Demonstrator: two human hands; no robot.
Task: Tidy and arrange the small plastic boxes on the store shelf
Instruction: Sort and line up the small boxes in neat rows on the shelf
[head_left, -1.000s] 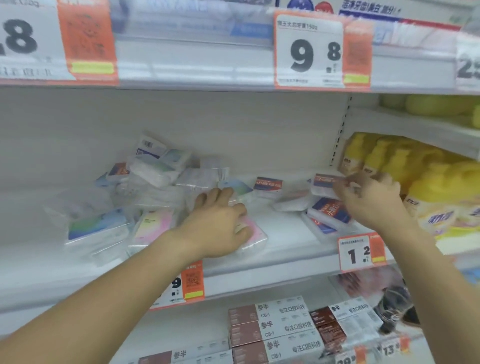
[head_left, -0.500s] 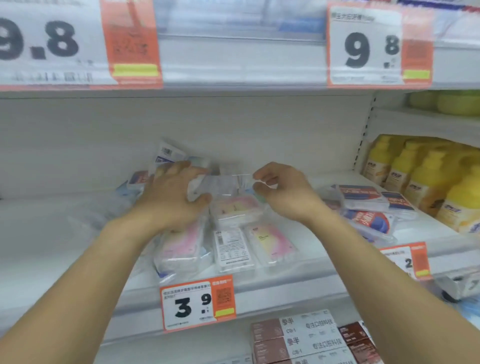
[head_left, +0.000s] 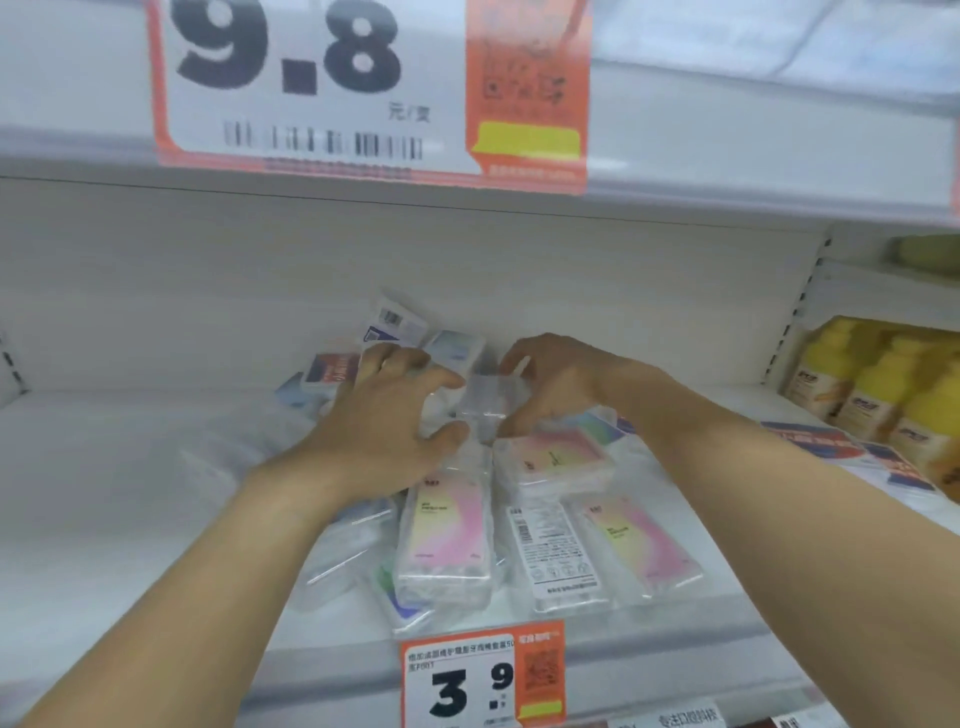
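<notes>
At 6 o'clock, nearest to the camera, an orange price tag (head_left: 480, 675) with "3.9" sits on the front edge of the white shelf (head_left: 130, 493). Just behind it lie flat plastic boxes: a pink-yellow box (head_left: 445, 535), a box with its white label side up (head_left: 553, 556) and another pink-yellow box (head_left: 636, 543) at 5 o'clock. Further in, at the centre, both hands meet on one clear plastic box (head_left: 485, 400). The left hand (head_left: 387, 431) curls its fingers and thumb around its left side; the right hand (head_left: 558, 387) pinches its right side. More boxes (head_left: 395, 327) are piled behind, at 12 o'clock. Yellow bottles (head_left: 872, 384) stand at 3 o'clock.
</notes>
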